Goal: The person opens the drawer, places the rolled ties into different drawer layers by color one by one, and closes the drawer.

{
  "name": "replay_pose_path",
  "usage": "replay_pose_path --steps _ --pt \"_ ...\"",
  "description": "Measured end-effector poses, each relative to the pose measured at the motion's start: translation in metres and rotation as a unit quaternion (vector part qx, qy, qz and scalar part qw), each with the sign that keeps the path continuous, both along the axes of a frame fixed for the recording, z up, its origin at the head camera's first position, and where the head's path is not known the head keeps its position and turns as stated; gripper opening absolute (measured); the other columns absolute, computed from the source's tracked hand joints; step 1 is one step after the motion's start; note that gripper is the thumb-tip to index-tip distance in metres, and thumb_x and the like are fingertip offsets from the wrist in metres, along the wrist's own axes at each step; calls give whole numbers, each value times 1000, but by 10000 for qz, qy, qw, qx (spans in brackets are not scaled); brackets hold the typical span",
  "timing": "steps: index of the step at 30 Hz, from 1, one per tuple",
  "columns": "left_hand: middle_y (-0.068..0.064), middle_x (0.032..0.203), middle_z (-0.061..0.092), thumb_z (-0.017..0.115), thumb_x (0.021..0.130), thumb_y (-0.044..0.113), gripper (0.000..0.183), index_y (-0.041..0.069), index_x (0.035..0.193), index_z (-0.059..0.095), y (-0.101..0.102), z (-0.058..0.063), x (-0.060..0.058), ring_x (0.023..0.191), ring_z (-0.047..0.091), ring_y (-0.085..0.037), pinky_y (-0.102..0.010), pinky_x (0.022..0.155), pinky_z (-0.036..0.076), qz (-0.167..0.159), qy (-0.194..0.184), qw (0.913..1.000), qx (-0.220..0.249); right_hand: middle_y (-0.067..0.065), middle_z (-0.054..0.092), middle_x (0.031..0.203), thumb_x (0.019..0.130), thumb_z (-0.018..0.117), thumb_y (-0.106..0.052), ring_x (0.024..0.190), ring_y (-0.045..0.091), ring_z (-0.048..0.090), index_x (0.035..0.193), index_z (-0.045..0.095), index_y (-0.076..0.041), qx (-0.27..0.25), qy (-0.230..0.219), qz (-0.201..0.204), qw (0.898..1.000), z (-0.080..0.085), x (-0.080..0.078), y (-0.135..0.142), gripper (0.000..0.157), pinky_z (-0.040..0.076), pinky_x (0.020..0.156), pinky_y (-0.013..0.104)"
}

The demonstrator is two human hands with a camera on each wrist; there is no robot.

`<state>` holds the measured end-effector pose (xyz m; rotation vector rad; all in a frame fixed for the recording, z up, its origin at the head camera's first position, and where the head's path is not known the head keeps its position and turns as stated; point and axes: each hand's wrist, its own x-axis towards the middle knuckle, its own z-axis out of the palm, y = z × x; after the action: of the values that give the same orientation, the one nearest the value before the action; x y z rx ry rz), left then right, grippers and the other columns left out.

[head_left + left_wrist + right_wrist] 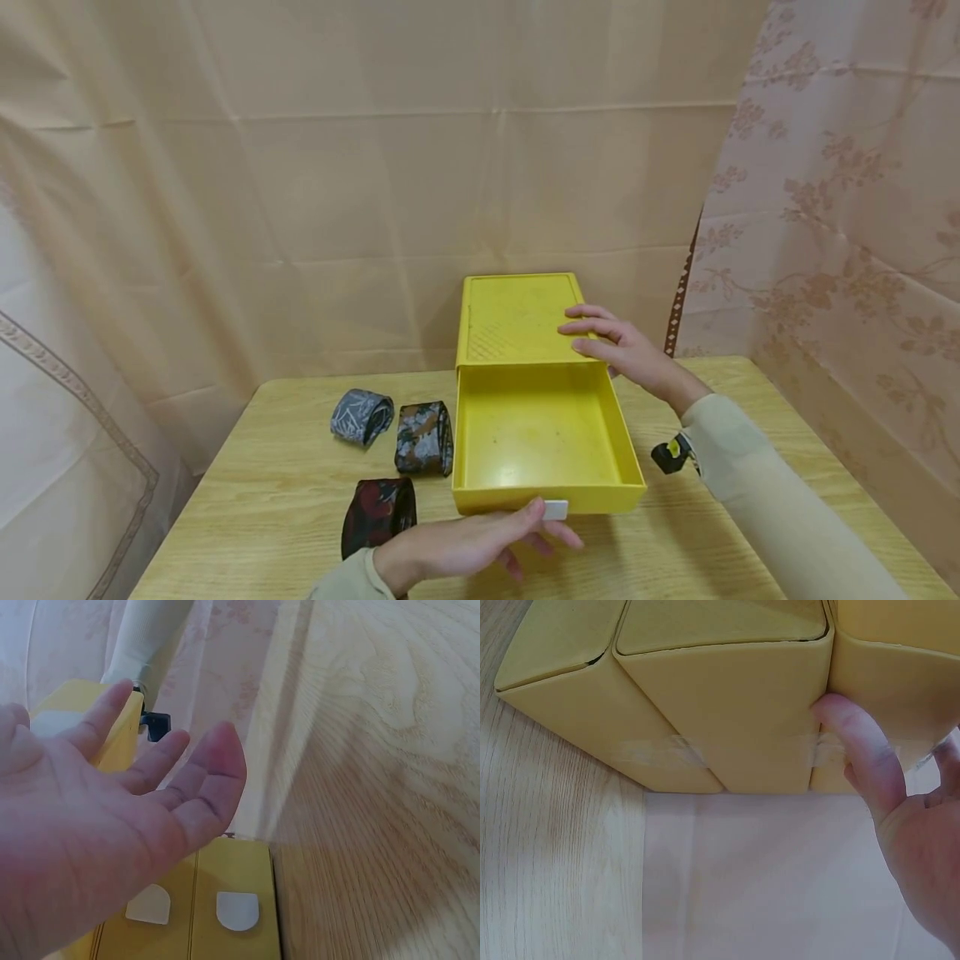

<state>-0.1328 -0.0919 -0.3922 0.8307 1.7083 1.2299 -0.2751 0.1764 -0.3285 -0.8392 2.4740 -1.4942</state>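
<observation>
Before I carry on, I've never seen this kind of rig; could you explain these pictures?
No machine here: you see a person's bare left hand and right hand. One camera on the head looks forward and down; one on each wrist looks at that hand's work. On the wooden table stands a yellow drawer unit, its top drawer open. To its left lie a grey roll, a brown-and-grey roll and a dark red roll, all patterned. The right hand rests on the unit's top edge; the left hand is at the drawer's front, by the white handle. Neither seems to grip anything.
</observation>
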Motion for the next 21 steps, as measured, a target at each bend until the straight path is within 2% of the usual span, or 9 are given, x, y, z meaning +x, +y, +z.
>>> replay_pose_path --steps 8,14,21 --pt "8 152 24 2 101 51 67 19 142 44 2 -4 -1 121 42 -6 -29 85 47 -165 56 9998 -36 -7 25 151 99 51 -30 129 24 34 133 55 -18 -70 -55 36 10000 -1 0 0 36 41 78 43" --pt "12 148 28 2 101 51 65 22 144 42 1 -5 -2 121 43 -5 -30 87 47 -309 -11 9995 39 -6 26 151 100 51 -29 129 25 34 134 55 -17 -59 -14 32 10000 1 0 -1 36 41 77 43" --pt "7 152 25 0 101 49 65 19 147 36 1 -11 -5 121 43 -6 -30 87 48 -383 -77 9992 115 -6 25 151 99 51 -29 130 24 33 134 55 -18 -49 -58 12 10000 0 0 -1 36 41 79 44"
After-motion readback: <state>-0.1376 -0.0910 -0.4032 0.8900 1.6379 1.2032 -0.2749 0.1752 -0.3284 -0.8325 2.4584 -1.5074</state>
